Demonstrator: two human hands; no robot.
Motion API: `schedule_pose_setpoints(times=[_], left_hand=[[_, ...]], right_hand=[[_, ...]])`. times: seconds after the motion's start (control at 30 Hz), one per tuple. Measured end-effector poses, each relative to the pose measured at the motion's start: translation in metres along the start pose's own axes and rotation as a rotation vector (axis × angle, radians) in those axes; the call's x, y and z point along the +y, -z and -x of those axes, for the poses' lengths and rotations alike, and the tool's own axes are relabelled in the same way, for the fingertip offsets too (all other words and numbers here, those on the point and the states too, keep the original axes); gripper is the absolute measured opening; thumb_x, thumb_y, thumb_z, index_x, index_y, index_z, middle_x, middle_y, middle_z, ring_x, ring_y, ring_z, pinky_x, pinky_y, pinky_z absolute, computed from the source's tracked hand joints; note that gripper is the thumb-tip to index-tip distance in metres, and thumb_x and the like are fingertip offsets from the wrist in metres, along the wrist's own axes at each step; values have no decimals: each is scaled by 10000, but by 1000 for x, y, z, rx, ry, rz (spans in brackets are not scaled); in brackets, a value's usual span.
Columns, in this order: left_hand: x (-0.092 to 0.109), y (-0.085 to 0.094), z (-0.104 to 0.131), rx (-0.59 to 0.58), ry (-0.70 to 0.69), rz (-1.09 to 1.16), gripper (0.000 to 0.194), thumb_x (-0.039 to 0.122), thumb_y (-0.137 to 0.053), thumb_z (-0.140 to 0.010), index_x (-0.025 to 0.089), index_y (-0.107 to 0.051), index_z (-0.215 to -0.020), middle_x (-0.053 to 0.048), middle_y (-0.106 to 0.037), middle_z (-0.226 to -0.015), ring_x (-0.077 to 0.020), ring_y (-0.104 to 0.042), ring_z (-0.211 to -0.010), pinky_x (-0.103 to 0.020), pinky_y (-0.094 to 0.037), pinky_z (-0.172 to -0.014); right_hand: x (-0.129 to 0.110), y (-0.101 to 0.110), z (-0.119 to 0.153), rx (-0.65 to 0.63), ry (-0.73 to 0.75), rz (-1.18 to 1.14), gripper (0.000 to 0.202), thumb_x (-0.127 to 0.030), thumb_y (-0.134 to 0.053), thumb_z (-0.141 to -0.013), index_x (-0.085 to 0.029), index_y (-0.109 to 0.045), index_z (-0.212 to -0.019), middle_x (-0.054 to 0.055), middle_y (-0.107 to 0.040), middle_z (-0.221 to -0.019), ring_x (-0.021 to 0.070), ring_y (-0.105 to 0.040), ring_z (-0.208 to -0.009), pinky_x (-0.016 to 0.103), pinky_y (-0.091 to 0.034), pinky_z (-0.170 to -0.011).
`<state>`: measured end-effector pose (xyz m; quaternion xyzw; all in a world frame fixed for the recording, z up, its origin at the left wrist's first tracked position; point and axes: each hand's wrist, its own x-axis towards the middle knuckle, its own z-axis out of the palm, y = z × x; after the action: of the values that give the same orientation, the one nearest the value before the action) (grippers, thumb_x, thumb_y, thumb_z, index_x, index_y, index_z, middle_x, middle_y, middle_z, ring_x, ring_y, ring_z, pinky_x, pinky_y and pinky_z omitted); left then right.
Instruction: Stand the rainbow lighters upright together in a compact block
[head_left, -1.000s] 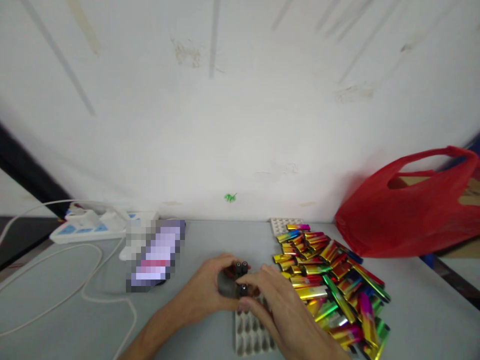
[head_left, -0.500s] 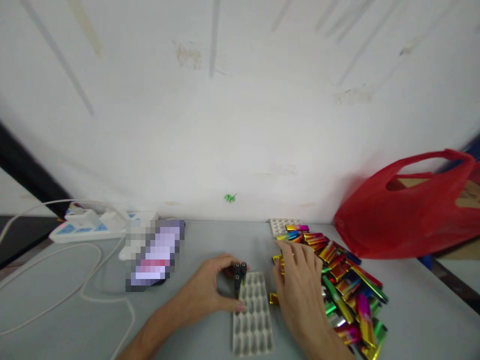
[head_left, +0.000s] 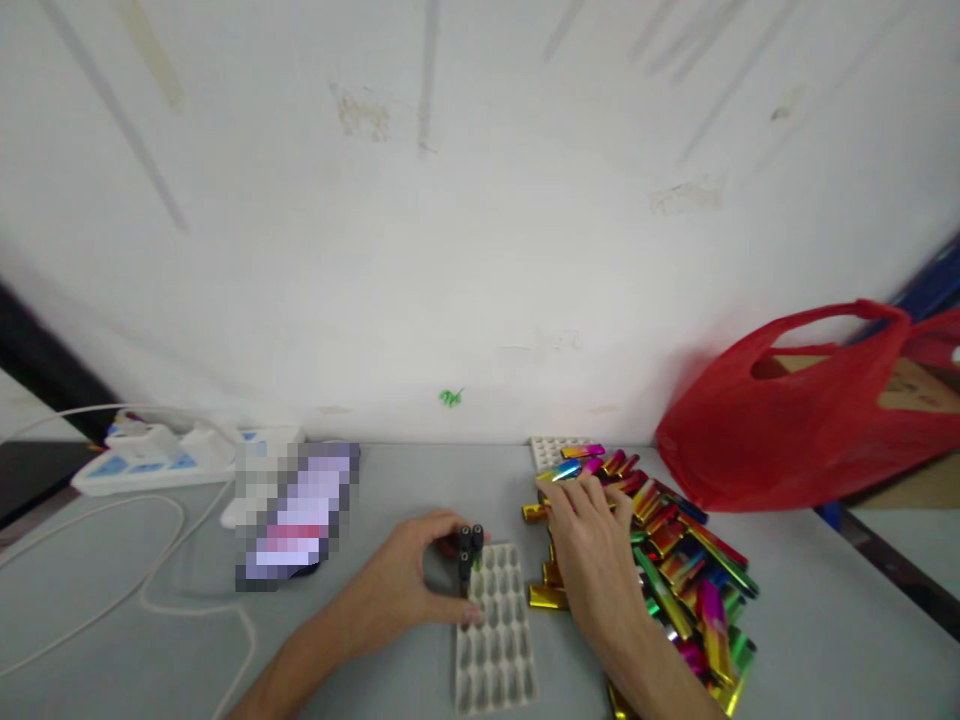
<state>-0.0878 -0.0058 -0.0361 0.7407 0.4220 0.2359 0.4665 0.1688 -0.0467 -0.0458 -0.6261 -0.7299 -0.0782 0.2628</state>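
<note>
A pale tray with rows of oval hollows (head_left: 496,640) lies on the grey tabletop in the middle. My left hand (head_left: 394,580) steadies its left side, the thumb on the edge and the fingers bent behind the far left corner. Within that grip, several small black cylinders with round holes in their ends (head_left: 466,560) stand at the tray's far left corner. To the right, my right hand (head_left: 592,550) reaches over a heap of shiny metallic coloured tubes (head_left: 675,560). Its fingers are bent down among them; the fingertips are hidden, so what they pinch does not show.
Behind the heap lies a second pale tray (head_left: 551,450). A red plastic bag (head_left: 757,440) stands at the back right by a cardboard box (head_left: 930,390). On the left are a blurred-out phone (head_left: 304,510), a white power strip (head_left: 172,465) and loose white cable (head_left: 199,608).
My right hand has shifted slightly within the heap, its fingers more bent, and a few gold tubes beside it lie differently. My left hand stays at the tray. The whole view has shifted slightly.
</note>
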Motion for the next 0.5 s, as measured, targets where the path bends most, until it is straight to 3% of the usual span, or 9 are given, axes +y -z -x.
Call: schedule_pose_setpoints(times=[0.13, 0.27, 0.4, 0.5], left_hand=[[1, 0, 0, -7, 0, -7, 621, 340, -1081, -585, 228, -861, -1154, -15, -812, -1081, -297, -723, -1036, -339, -524, -931], [3, 0, 0, -5, 6, -11, 605, 380, -1060, -597, 212, -846, -1138, -24, -814, -1081, -298, -724, -1031, -349, -544, -941], [2, 0, -1, -3, 6, -14, 578, 381, -1067, -589, 201, -842, -1089, -32, -814, -1103, -304, -715, -1046, -346, -535, -936], [1, 0, -2, 2, 2, -9, 561, 351, -1068, -595, 204, -839, -1086, -20, -811, -1080, -303, -711, -1045, -340, -522, -934]], right_hand=[[-11, 5, -3, 102, -143, -525, 205, -225, -653, -1105, -251, -717, -1298, 116, -796, -1217, 331, -713, -1114, 502, -498, -1014], [-21, 7, -7, 78, -396, -1152, 266, -455, -854, -996, -256, -697, -1076, 68, -812, -1055, 284, -758, -982, 432, -561, -923], [-24, 9, -11, -16, -643, -1629, 469, -421, -1054, -763, -218, -636, -819, 38, -803, -968, 242, -777, -947, 357, -590, -891], [-27, 15, -11, -125, -808, -1887, 429, -304, -1103, -691, -193, -752, -913, 15, -808, -963, 208, -810, -935, 298, -619, -871]])
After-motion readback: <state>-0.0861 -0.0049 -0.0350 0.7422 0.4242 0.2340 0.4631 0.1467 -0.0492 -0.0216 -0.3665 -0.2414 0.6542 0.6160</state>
